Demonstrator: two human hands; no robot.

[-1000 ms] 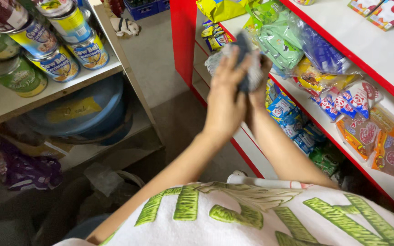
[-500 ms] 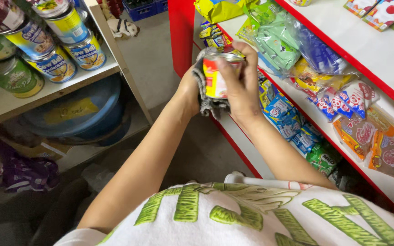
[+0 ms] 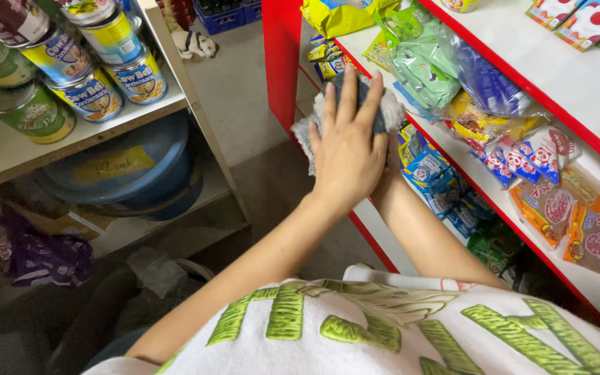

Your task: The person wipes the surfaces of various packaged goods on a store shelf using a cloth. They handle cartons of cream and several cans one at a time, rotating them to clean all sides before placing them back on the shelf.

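Note:
My left hand lies flat, fingers spread, over a grey cloth and presses it against something underneath that I cannot see. Only the wrist side of my right hand shows; the rest is behind the left hand and the cloth, so its grip is hidden. Both hands are held up in front of the red-edged white shelf, beside blue-and-white snack packets. No can is visible in the hands at this moment.
Several printed tin cans stand on a wooden shelf at the left, with a blue basin below and a purple bag lower left. Snack packets fill the right shelves. A blue crate sits on the floor far back.
Half a second ago a yellow-and-red can showed between both hands with the cloth around it. Now my left hand has swung flat over the cloth, and the can is hidden.

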